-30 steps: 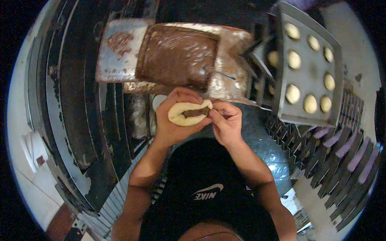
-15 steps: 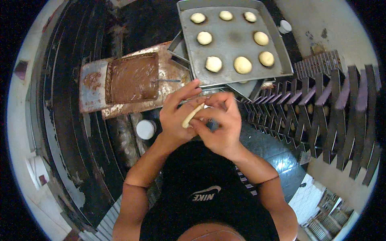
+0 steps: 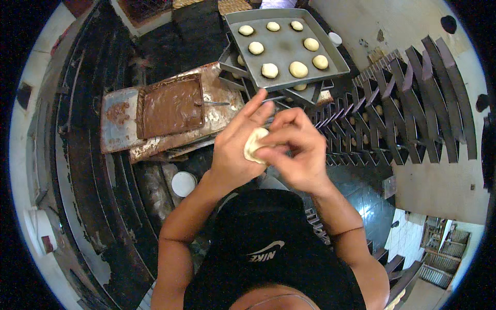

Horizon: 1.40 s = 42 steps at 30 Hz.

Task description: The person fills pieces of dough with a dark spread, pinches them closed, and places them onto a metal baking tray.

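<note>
Dough piece (image 3: 254,146) between both hands: left hand (image 3: 230,155) cradles it, right hand (image 3: 304,154) works the edge

Head view, the only one. Clock directions taken from the dough piece, 12 at top of picture. Pale, oval, flattened; sits mid-picture, ahead of the black shirt (image 3: 248,227). Long axis roughly 12 to 6, slight lean toward 1 and 7, so it stands across the line between the hands. Left palm at 9, left fingers stretched up past the dough toward 12 to 1; left thumb not visible. Left grip: curved round the dough, holding it and bearing its bulk. Right hand comes in from 3, thumb and fingers bent, tips on the dough's 3 o'clock side. Blurred there; cannot tell if the edge is pinched between them or only touched. Both hands in contact, neither nearer; left has more of it. Inside of the dough not visible.

Around it: metal tray (image 3: 287,47) with eight pale dough balls (image 3: 298,69), 12 to 1, stacked over other trays, clear of the hands. Brown paste (image 3: 171,106) in a shallow pan, about 10, on a smeared board (image 3: 221,82); thin handle (image 3: 216,104) sticks out of it toward 3. Round white tub (image 3: 184,184) at 8, near left forearm. Dark racks (image 3: 413,106) toward 2 to 3, well apart.
</note>
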### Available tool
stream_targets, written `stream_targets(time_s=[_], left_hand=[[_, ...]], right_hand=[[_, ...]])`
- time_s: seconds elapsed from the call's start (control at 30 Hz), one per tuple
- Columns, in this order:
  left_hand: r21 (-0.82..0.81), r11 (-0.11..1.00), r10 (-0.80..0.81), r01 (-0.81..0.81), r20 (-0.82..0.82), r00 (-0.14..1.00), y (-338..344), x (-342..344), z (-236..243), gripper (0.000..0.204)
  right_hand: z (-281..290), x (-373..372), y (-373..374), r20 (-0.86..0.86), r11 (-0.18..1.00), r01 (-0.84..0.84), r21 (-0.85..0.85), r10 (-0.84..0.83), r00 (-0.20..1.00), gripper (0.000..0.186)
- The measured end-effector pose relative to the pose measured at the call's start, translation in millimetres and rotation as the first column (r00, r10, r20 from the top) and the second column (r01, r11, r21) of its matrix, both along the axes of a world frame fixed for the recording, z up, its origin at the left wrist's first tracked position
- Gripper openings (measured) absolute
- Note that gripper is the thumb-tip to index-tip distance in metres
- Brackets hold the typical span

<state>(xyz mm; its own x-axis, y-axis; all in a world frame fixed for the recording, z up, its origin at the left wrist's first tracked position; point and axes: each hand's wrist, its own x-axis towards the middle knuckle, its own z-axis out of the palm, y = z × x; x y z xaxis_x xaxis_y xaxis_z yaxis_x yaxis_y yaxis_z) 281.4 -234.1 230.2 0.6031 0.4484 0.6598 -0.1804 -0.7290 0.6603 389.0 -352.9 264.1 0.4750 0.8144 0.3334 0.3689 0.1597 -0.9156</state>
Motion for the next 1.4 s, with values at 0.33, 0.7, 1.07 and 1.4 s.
stream_targets(time_s=[0.33,0.7,1.07,1.4], left_hand=[[-0.168,0.925,-0.351,0.341,-0.036,0.936,-18,-31,3,0.024],[0.155,0.933,-0.287,0.324,-0.224,0.931,-104,114,34,0.068],[-0.073,0.892,-0.452,0.446,-0.153,0.879,-161,254,9,0.029],[-0.874,0.261,-0.73,0.41,0.099,0.676,-81,325,-33,0.13]], right_hand=[[-80,-83,-18,-0.529,0.917,0.126,0.378,0.102,0.843,0.061],[-24,41,-91,-0.8,0.836,0.431,0.34,0.016,0.6,0.054],[-29,219,-158,-0.915,0.804,0.502,0.318,0.121,0.386,0.028],[-94,260,-102,-0.794,0.804,0.34,0.488,0.247,0.555,0.03]])
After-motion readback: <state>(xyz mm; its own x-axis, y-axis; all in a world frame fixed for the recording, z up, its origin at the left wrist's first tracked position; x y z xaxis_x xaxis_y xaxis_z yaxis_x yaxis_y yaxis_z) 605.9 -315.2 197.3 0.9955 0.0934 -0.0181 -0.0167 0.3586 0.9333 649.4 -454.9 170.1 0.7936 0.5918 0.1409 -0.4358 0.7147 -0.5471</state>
